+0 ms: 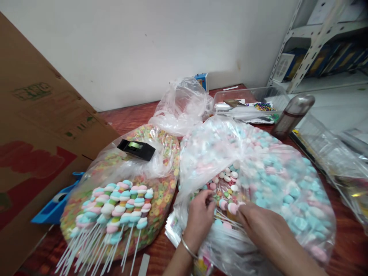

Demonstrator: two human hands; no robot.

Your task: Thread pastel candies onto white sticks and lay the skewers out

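Note:
My left hand [201,214], a silver bangle on its wrist, is closed with curled fingertips at the left side of an opened clear bag; what it pinches, if anything, is hidden. My right hand [260,222] is closed on the opposite side, its fingertips on a pink-and-white marshmallow [232,208]. Between the hands lie loose marshmallows [227,178], small candy rings and thin white sticks. The large plastic bag [287,176] around them is full of pink, white and blue marshmallows. Finished-looking marshmallow skewers [120,207] rest in a pile to the left, their white sticks pointing toward me.
Beneath the skewers is a bag of candy rings [165,195], with a black tape dispenser [137,149] on top. A blue tape dispenser [57,203] and cardboard box [43,134] stand left. A clear tray [250,99] and a bottle [293,115] are behind the marshmallow bag.

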